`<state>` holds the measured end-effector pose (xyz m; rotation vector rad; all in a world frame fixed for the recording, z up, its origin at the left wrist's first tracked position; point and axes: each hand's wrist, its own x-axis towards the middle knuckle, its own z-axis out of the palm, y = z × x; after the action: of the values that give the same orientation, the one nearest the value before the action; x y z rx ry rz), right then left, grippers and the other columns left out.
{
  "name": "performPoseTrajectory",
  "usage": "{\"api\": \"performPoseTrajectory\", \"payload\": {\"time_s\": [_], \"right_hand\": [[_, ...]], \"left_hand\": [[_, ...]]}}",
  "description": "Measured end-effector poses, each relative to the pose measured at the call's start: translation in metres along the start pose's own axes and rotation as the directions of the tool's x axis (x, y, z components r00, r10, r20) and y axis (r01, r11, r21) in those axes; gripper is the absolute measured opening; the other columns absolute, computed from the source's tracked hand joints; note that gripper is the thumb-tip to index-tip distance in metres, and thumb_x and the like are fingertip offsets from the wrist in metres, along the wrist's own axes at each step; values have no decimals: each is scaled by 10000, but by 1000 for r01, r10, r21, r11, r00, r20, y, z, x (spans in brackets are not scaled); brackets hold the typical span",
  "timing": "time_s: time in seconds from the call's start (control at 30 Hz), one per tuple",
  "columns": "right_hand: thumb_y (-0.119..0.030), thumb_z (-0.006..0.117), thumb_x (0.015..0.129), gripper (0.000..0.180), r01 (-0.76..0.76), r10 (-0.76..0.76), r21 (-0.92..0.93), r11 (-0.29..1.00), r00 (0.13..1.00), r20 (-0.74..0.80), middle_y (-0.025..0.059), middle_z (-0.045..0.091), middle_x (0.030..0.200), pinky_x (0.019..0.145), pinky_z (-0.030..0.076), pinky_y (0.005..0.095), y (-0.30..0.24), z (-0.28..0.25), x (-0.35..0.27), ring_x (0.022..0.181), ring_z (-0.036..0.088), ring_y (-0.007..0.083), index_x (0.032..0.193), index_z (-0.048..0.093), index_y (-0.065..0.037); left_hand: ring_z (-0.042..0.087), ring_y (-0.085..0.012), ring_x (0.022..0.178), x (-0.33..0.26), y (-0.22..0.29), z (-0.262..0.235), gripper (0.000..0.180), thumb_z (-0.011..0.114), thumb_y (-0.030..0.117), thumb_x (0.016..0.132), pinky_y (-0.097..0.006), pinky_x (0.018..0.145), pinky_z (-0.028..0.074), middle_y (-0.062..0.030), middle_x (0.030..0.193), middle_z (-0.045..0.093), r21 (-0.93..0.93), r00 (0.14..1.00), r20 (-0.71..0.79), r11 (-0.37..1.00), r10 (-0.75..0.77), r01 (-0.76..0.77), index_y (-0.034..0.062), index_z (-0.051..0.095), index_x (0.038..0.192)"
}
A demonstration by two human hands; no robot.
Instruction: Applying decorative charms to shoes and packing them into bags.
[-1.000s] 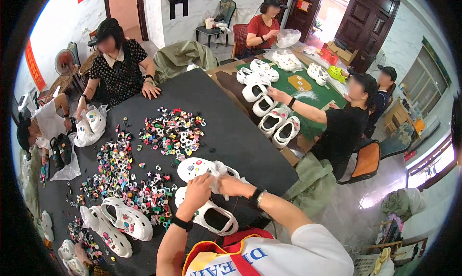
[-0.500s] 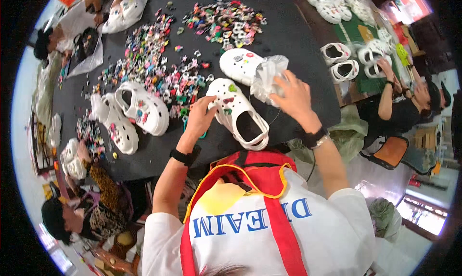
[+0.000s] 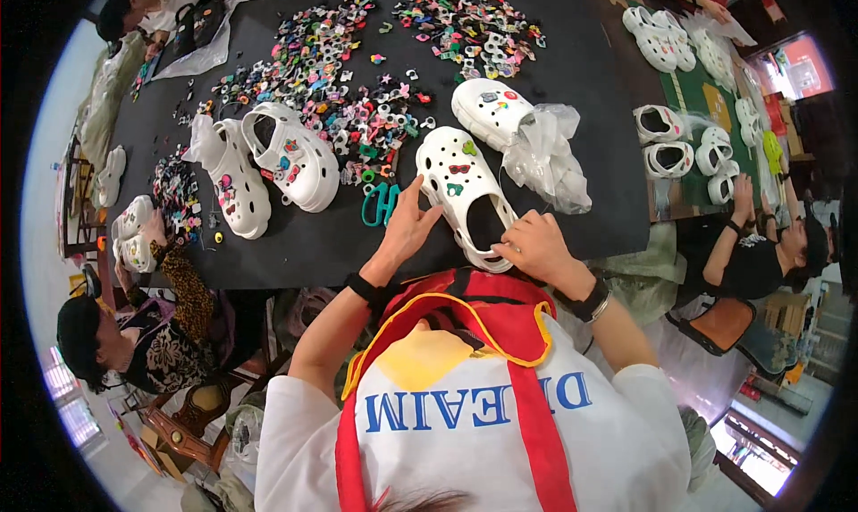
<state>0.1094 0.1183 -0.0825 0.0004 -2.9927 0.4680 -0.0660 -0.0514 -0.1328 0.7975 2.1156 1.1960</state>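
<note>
While the right hand point(image 3: 534, 246) pinches a white shoe point(image 3: 447, 155) at the back, the left hand point(image 3: 408, 226), partly spread, touches its side. It lies on a black table point(image 3: 617, 213). Just past it sits another shoe point(image 3: 483, 110) by a clear bag point(image 3: 556, 165). Farther off lie charms point(image 3: 483, 34).

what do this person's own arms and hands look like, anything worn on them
Both hands are gloveless. The left hand has a black wristband above it; the right hand has a dark band and a silvery band at the wrist. Forearms are bare below short white sleeves.
</note>
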Motion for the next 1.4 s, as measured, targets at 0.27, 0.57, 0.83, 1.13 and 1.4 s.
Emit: {"api": "performPoseTrajectory", "payload": {"time_s": [0.27,0.57,0.83,1.13,1.4], "right_hand": [[-233,631,665,118,180,-178,-19,983,981,78,-11,531,699,780,368,383,26,0,13,854,476,195,700,567,-140],[-264,631,699,390,-267,268,42,963,924,-275,69,542,962,870,382,355,30,-58,43,913,501,263,1033,557,-77],[-354,642,700,619,-358,359,65,932,933,-13,167,497,1050,849,370,388,66,-1,69,975,462,321,1149,444,24],[-375,699,603,688,-358,385,454,816,922,35,243,489,1004,828,387,395,82,10,76,971,474,357,1058,436,69],[-121,567,628,303,-460,450,-74,885,886,-115,165,547,916,734,430,421,60,8,80,856,546,327,897,517,9]], "left_hand": [[499,-213,960,11,-6,24,767,507,288,834,-277,646,458,-201,1239,379,-445,975,104,868,-195,221,15,9,1350],[469,-115,724,24,14,34,833,559,65,781,-242,640,407,-85,922,499,-565,980,111,801,-163,197,54,-28,1372],[496,-142,657,32,2,36,807,554,98,755,-264,599,430,-100,854,546,-516,983,73,837,-169,182,73,43,1379],[497,-129,659,37,-6,47,851,566,79,745,-242,579,423,-85,910,540,-567,991,88,813,-102,133,60,-10,1372],[524,-151,747,26,8,35,868,554,32,748,-259,631,447,-143,1038,491,-644,973,211,737,-90,207,73,-49,1371]]}}
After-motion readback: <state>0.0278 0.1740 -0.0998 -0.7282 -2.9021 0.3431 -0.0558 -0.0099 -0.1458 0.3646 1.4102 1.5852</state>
